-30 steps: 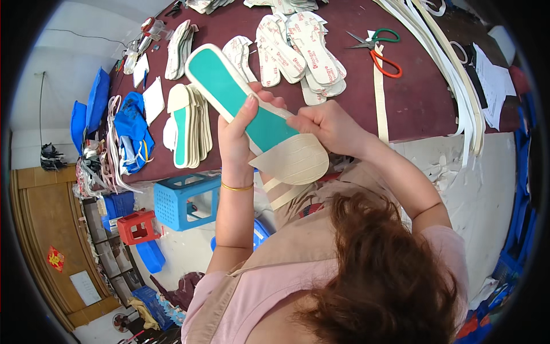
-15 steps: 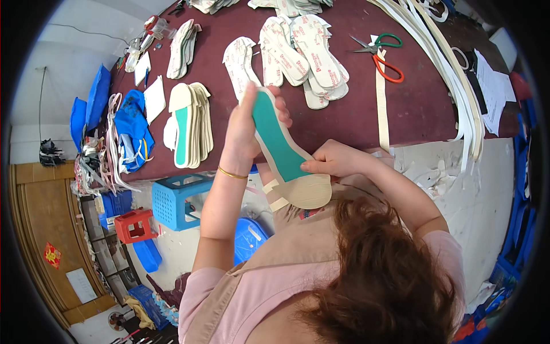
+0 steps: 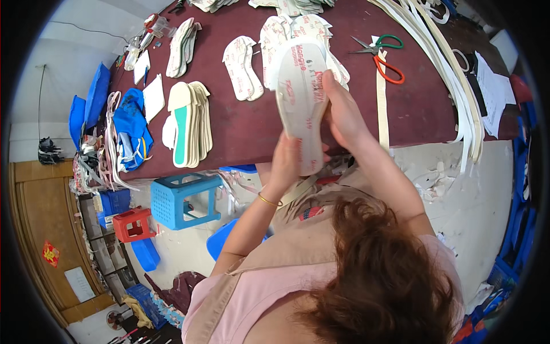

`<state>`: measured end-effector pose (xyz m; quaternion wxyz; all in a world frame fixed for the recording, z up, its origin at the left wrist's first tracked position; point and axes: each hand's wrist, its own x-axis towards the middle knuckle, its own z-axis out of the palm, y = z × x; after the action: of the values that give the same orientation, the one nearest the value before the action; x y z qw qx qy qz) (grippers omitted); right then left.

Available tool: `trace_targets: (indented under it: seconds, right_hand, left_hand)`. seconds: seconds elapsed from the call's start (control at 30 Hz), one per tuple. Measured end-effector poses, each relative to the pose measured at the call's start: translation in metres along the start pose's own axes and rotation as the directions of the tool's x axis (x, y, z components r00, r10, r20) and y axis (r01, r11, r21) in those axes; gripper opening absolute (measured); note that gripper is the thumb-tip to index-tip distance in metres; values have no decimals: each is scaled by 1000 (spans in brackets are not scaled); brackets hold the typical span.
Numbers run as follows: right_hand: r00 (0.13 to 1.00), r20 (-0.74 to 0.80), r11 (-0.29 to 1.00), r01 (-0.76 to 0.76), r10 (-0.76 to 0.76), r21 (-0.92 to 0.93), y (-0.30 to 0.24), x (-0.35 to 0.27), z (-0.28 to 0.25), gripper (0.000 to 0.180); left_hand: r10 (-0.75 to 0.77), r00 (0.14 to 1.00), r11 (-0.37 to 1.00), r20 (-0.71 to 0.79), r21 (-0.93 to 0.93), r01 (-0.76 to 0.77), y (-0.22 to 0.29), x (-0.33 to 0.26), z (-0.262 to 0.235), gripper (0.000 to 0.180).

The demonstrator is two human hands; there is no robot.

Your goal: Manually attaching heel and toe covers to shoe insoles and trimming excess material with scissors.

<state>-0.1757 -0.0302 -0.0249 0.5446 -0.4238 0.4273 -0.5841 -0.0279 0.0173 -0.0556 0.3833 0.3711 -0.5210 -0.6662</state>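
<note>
Both hands grip one shoe insole [image 3: 299, 97], its white underside with red print facing up. My left hand [image 3: 287, 160] holds it near the narrow lower end, thumb on top and fingers underneath. My right hand [image 3: 342, 109] clasps its right edge around the middle, the thumb lying along the side. The insole is held above the front edge of the dark red table [image 3: 229, 135], hiding part of a pile of printed insoles [image 3: 338, 69] behind it. A smaller pair of printed insoles [image 3: 242, 69] lies just left of it.
A stack of cream insoles with a green face [image 3: 191, 123] lies at the table's left. Scissors with green and red handles [image 3: 385, 54] rest at the right, on a cream strip [image 3: 382, 109]. Long white strips [image 3: 452, 74] hang over the right edge. A blue stool [image 3: 184, 200] stands below left.
The insole has been turned over, from green face to printed underside, with its wide end now pointing away. My right hand has moved up its right side; my left hand has moved down.
</note>
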Motion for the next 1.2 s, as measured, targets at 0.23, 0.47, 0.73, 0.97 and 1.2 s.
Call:
trace_targets:
  seconds: [0.23, 0.47, 0.73, 0.97, 1.2]
  right_hand:
    - [949, -264, 983, 150, -172, -103, 17, -19, 22, 40]
    - [965, -247, 906, 24, 90, 424, -1, 4, 23, 36]
    - [894, 448, 976, -111, 14, 190, 31, -31, 20, 41]
    - [716, 672, 950, 42, 187, -309, 71, -82, 36, 34]
    - [924, -116, 255, -20, -366, -967, 37, -32, -97, 33]
  left_hand:
    - [59, 977, 991, -203, -106, -82, 21, 28, -5, 51]
    - [41, 977, 979, -209, -188, -81, -12, -14, 29, 45]
    - [96, 907, 970, -409, -167, -178, 10, -3, -9, 38]
    - [81, 877, 962, -473, -194, -194, 67, 17, -35, 44]
    - [503, 716, -145, -484, 769, 622, 95, -41, -201, 53]
